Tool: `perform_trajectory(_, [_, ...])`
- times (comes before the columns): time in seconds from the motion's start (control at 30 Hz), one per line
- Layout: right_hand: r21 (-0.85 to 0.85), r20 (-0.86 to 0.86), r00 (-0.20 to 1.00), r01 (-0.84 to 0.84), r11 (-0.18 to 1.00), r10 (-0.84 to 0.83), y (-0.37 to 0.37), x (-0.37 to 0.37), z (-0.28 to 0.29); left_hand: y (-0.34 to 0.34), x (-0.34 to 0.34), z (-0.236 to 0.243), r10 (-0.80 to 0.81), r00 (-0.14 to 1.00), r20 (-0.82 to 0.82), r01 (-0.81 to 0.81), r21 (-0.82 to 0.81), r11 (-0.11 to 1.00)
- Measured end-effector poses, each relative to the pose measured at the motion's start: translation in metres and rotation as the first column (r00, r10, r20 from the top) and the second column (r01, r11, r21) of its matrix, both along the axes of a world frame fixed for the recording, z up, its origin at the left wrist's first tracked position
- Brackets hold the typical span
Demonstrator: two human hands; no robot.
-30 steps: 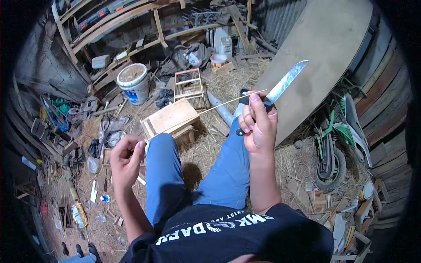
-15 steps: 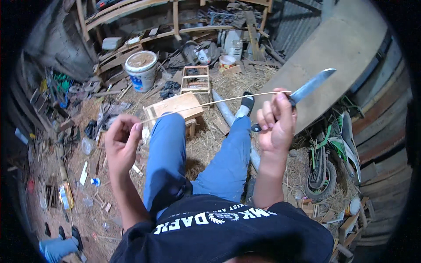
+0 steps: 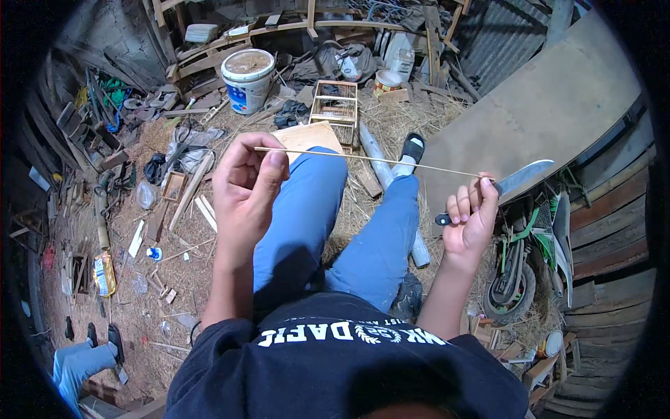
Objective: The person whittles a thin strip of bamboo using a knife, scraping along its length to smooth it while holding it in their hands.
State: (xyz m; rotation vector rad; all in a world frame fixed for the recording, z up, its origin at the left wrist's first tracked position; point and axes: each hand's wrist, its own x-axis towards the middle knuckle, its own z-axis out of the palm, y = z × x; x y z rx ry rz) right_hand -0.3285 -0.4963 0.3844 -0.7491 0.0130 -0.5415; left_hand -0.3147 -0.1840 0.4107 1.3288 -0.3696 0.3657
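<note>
A thin, pale wooden stick point(image 3: 377, 158) stretches between my hands above my knees, its left end a little higher than its right. My left hand point(image 3: 248, 192) pinches the left end between thumb and fingers, and a short tip sticks out past the thumb. In my right hand point(image 3: 473, 216) is a knife point(image 3: 528, 176) with a dark handle, its fingers wrapped round the grip. The blade points up and to the right. The stick's right end meets the right thumb and fingertips beside the blade's base.
Past my knees are a wooden board point(image 3: 317, 133), a small wooden frame point(image 3: 335, 105) and a white bucket point(image 3: 248, 80). A large panel point(image 3: 530, 105) leans at the right, above a small motorbike point(image 3: 523, 258). Another person's legs point(image 3: 84, 366) show at lower left, near scattered scraps.
Both hands have shifted right in the picture, the left one up and the right one down. The stick now slopes down to the right rather than up. The knife is tilted flatter.
</note>
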Motion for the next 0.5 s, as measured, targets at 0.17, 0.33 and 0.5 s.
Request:
perform_trajectory(0.17, [0.028, -0.037, 0.999, 0.021, 0.999, -0.02, 0.0, -0.006, -0.012, -0.011, 0.003, -0.002, 0.031, 0.999, 0.021, -0.031, 0.016, 0.999])
perform_trajectory(0.33, [0.024, -0.05, 0.999, -0.017, 1.0, 0.018, -0.001, -0.002, -0.022, -0.009, -0.003, -0.003, 0.022, 1.0, -0.017, -0.021, 0.012, 1.0])
perform_trajectory(0.5, [0.0, -0.041, 0.999, -0.036, 0.999, 0.036, 0.005, 0.0, -0.021, -0.003, -0.003, 0.003, -0.02, 1.0, -0.005, 0.02, -0.01, 1.0])
